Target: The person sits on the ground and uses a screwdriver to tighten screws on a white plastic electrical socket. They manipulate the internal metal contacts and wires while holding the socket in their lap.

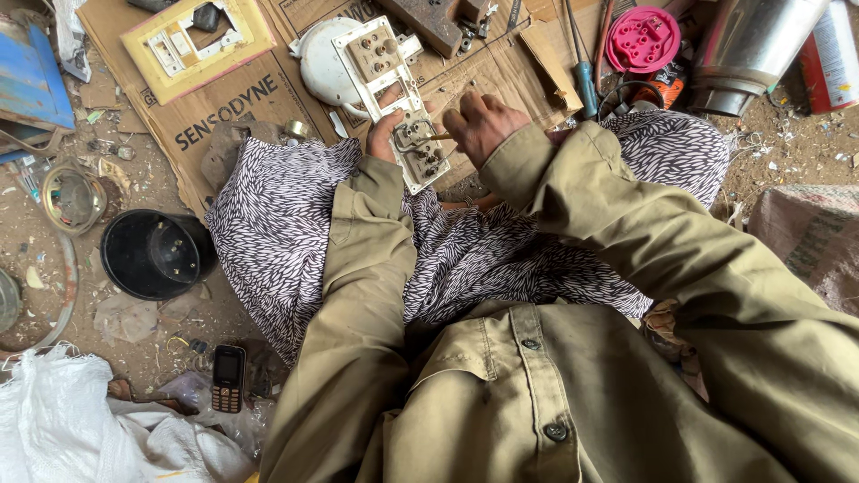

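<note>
A long cream switch-and-socket plate (394, 89) rests against my lap, its back with terminals facing up. My left hand (383, 132) grips its lower left edge. My right hand (481, 123) is closed around a thin tool whose tip (436, 139) touches the terminals on the plate's lower end. The tool's handle is hidden inside my fist. Both arms wear olive sleeves, and a black-and-white patterned cloth (286, 233) covers my knees.
Flattened cardboard (224, 98) lies ahead with a yellowish switch plate (192, 36), a white round cover (320, 64), a blue-handled screwdriver (583, 76) and a pink round part (642, 40). A black bowl (154, 253), a small mobile phone (227, 378) and a white sack (63, 429) lie at left.
</note>
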